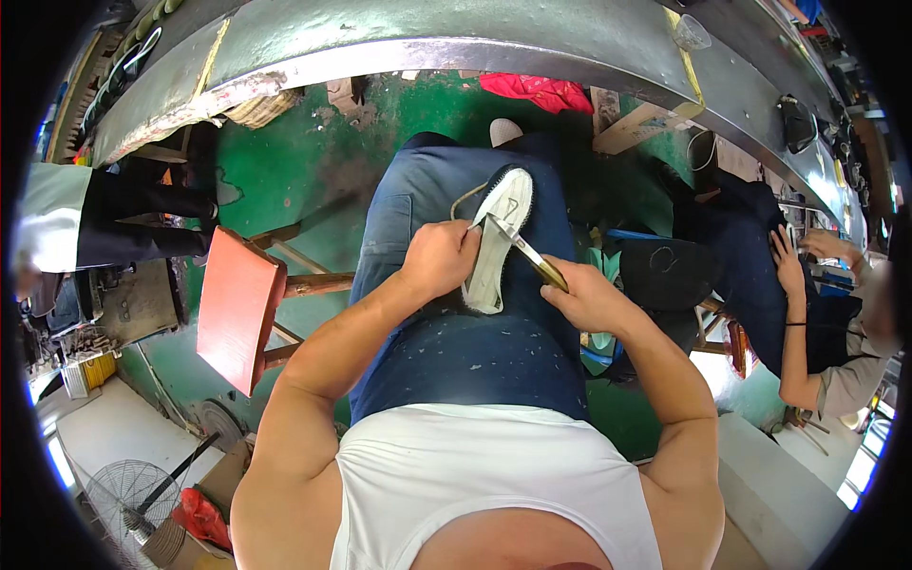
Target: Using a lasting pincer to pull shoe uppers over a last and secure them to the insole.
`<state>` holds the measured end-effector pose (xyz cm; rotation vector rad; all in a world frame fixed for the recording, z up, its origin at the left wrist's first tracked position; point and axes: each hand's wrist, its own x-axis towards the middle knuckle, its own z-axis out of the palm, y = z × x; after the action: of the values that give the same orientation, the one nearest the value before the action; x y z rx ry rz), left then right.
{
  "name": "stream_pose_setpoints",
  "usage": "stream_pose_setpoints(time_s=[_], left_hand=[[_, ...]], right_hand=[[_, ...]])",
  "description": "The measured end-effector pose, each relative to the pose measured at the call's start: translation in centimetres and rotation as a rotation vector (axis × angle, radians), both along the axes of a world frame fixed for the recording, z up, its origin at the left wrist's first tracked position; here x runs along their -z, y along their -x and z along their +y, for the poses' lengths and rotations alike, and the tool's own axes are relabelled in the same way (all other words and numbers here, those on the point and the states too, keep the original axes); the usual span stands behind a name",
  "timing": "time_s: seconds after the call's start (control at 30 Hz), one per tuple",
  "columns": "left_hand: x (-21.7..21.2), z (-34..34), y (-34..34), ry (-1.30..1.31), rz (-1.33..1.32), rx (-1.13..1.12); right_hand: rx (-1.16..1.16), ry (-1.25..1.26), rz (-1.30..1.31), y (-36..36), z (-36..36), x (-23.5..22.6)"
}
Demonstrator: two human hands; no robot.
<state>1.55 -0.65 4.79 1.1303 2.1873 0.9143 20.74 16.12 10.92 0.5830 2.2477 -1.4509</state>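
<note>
Fingers of the left hand (439, 258) clamp a white shoe sole (496, 242) steady on the lap while right hand (581, 296) grips a knife (524, 251) at its edge.

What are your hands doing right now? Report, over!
Left hand grips the white shoe sole on the lap. Right hand holds a knife, blade on the sole. Nothing in the way; red stool off left.

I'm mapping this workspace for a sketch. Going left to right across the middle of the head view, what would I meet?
Red stool seat → left hand → white shoe sole → knife → right hand → a co-worker's hand on a dark apron.
</note>
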Motion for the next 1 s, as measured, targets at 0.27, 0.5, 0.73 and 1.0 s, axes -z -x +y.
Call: stream_pose_setpoints(time_s=[0.27,0.5,0.73,1.0], left_hand=[[-1.0,0.7,-1.4,0.03,0.16,0.135],[6.4,1.9,-1.0,-0.108,-1.454,-0.451],[7.4,0.6,-0.2,-0.268,-1.561,-0.353],[5.3,2.9,0.1,-0.261,-1.327,-0.332]], right_hand=[[-0.003,0.295,-0.431,4.1,5.0,-2.3],[-0.469,-0.315,-0.331,7.6,4.6,-2.2],[0.113,-0.12,-0.049,3.4,-2.2,6.2],[0.495,0.881,-0.213,0.5,-0.2,8.5]])
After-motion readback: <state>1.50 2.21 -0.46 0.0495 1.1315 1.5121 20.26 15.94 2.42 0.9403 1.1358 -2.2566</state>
